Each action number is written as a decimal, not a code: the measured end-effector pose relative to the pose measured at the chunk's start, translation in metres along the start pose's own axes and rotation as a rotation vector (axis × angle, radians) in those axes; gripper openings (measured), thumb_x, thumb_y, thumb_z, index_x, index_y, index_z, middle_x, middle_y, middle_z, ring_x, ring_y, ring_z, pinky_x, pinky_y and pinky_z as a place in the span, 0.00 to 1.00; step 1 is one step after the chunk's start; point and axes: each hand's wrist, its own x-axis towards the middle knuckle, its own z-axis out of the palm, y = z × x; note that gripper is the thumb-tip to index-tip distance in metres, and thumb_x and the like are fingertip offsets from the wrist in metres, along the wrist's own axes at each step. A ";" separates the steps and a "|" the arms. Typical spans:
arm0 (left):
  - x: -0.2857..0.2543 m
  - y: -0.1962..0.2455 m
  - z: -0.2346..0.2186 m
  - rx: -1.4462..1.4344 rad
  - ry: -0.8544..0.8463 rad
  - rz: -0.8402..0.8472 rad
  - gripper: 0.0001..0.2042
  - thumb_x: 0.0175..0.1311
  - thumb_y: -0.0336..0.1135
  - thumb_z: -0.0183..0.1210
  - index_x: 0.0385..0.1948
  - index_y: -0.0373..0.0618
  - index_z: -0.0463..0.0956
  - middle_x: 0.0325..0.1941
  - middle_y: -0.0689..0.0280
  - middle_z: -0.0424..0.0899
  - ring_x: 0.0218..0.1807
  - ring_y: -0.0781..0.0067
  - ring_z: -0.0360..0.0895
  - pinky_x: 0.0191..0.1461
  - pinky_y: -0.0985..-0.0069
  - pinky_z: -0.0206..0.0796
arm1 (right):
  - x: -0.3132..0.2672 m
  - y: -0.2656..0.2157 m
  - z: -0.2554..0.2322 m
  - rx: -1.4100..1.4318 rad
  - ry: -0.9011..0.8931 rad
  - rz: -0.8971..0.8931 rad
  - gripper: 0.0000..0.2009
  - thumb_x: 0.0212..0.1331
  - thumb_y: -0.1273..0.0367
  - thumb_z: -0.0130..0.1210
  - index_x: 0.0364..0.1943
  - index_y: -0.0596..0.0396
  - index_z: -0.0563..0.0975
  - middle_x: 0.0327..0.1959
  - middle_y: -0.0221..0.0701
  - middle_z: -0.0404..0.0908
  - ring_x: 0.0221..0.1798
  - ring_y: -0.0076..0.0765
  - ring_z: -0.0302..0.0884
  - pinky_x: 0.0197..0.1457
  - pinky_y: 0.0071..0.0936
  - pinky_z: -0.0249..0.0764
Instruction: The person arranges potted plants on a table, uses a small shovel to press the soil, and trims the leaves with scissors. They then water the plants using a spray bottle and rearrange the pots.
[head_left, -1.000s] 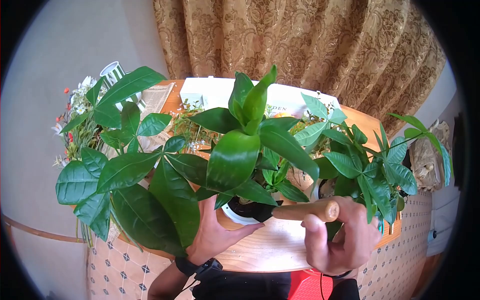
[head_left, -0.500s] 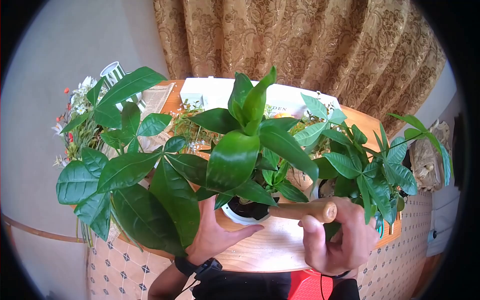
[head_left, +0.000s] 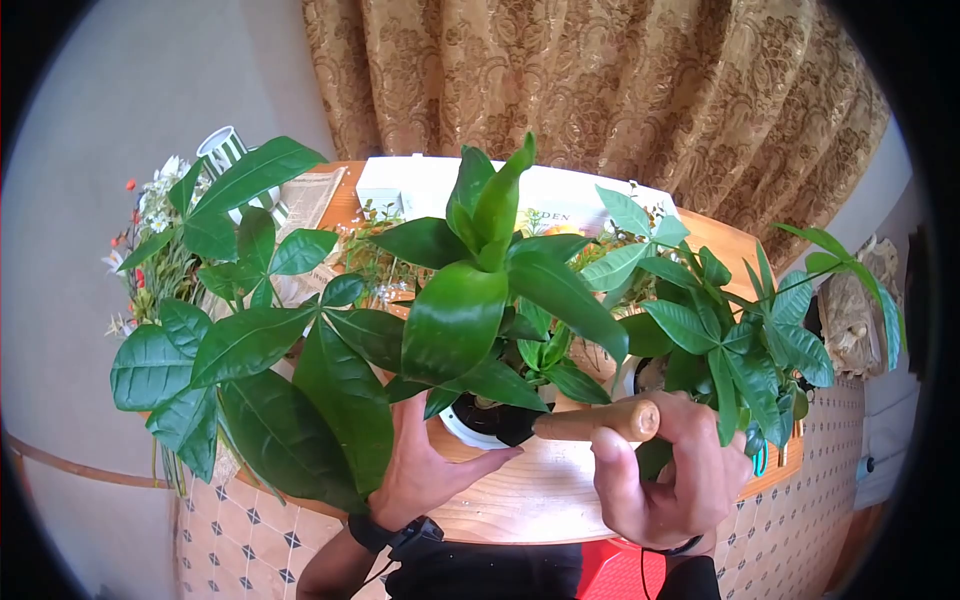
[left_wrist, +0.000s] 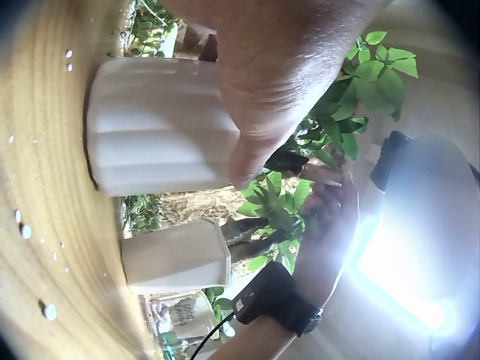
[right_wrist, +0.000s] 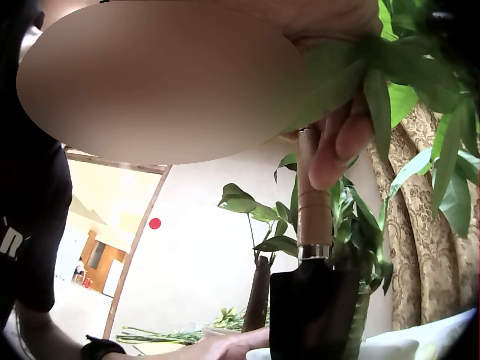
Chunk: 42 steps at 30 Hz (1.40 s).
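Note:
A leafy green plant [head_left: 455, 320] stands in a white ribbed pot [left_wrist: 157, 127] near the table's front edge. My left hand [head_left: 425, 470] holds the pot from its left side, thumb stretched along the front by the rim; leaves cover the other fingers. With my right hand [head_left: 670, 480] I grip a small trowel by its wooden handle [head_left: 590, 422]. Its black blade [right_wrist: 311, 307] points down at the pot's right inner edge, where dark soil [head_left: 482, 412] shows.
Big-leaved plants flank the pot, one on the left [head_left: 255, 345] and another on the right [head_left: 735, 345]. Behind are a white box [head_left: 500, 185], a striped container [head_left: 222, 148] and newspaper [head_left: 312, 195]. White grains [left_wrist: 26, 231] dot the wooden table [head_left: 530, 505].
The trowel dips into the pot, then shows more of its blade again. My right hand and the plant's top have shifted slightly left; my left hand stays at the pot.

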 end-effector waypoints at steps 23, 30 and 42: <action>0.004 0.004 -0.005 0.110 -0.043 0.099 0.50 0.35 0.50 0.86 0.61 0.37 0.67 0.58 0.53 0.77 0.59 0.52 0.76 0.61 0.57 0.68 | 0.001 0.001 0.005 0.101 0.056 0.146 0.11 0.52 0.73 0.73 0.35 0.58 0.80 0.21 0.28 0.82 0.24 0.30 0.80 0.30 0.26 0.73; 0.007 0.003 -0.004 0.061 -0.002 0.133 0.49 0.35 0.49 0.86 0.61 0.38 0.68 0.56 0.54 0.78 0.58 0.53 0.78 0.61 0.58 0.69 | -0.001 0.005 0.009 0.107 0.113 0.227 0.12 0.52 0.72 0.73 0.36 0.60 0.80 0.22 0.29 0.82 0.22 0.29 0.79 0.29 0.25 0.73; 0.007 0.002 -0.003 0.019 0.008 0.116 0.49 0.36 0.49 0.85 0.62 0.38 0.68 0.58 0.54 0.77 0.59 0.55 0.77 0.62 0.57 0.69 | 0.000 0.003 0.006 0.062 0.028 0.093 0.12 0.51 0.72 0.74 0.36 0.57 0.81 0.21 0.25 0.79 0.23 0.29 0.76 0.28 0.27 0.72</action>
